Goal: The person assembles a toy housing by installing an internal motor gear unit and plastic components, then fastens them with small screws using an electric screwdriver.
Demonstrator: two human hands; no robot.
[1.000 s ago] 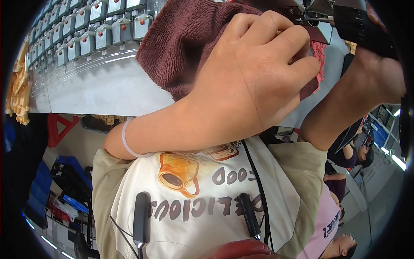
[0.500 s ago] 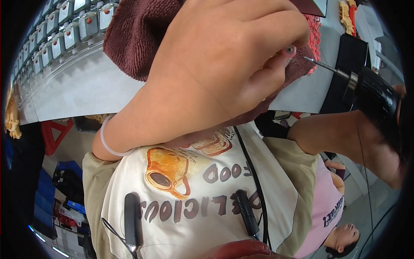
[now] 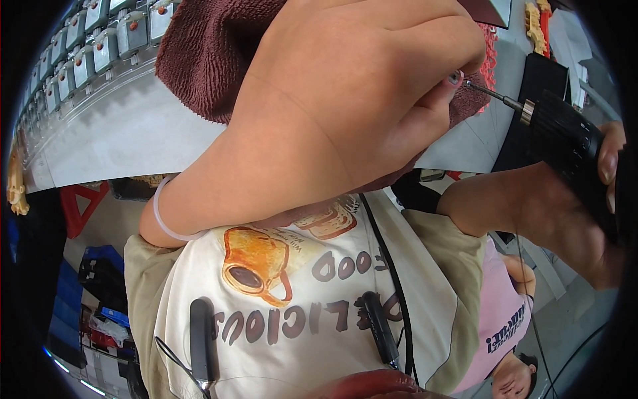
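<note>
My left hand (image 3: 359, 86) lies over a brown terry towel (image 3: 199, 63), its fingers closed in a pinch. A tiny grey, metallic-looking spot (image 3: 454, 77) shows at the fingertips; what they hold is mostly hidden. At the right edge my right hand (image 3: 609, 156) is wrapped round a black electric screwdriver (image 3: 565, 130). The thin steel bit points left, its tip right beside my left fingertips; whether it touches what they pinch I cannot tell.
Rows of grey metal parts with orange-red dots (image 3: 105, 52) sit in a clear tray on the far left of the white table (image 3: 119, 143). Pink-red mesh (image 3: 490, 56) lies behind the towel. A black flat thing (image 3: 535, 100) stands right. Another person (image 3: 498, 312) is at the lower right.
The electric screwdriver has moved left, bringing its bit tip up to my left fingertips. My left hand has shifted slightly to the right.
</note>
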